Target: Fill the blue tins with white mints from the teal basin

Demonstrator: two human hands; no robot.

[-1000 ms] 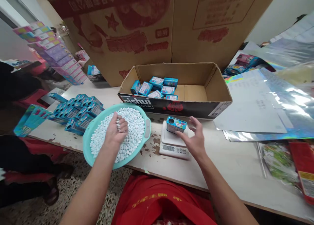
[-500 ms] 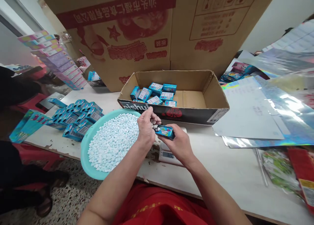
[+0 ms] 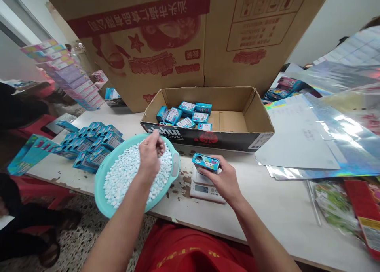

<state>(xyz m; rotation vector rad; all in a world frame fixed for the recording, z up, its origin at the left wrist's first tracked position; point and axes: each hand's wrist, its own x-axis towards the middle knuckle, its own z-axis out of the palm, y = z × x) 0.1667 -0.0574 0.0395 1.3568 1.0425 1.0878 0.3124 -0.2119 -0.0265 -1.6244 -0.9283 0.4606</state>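
Observation:
My right hand grips a small blue candy box, its round hole facing up, just over the white digital scale. I cannot tell whether the box touches the weighing plate. My left hand is above the turquoise basin with its fingers curled together; what they hold, if anything, is hidden. Pale white-blue candies fill much of the basin.
Behind the basin stands an open carton with several blue boxes in it. More blue boxes sit at the left. A tall cardboard sheet rises behind. Paper and shiny sheets lie right. A person's sandalled foot shows lower left.
My left hand has moved left from the candy box's hole, where it held candies, to above the basin. My right hand has turned the box more upright over the scale.

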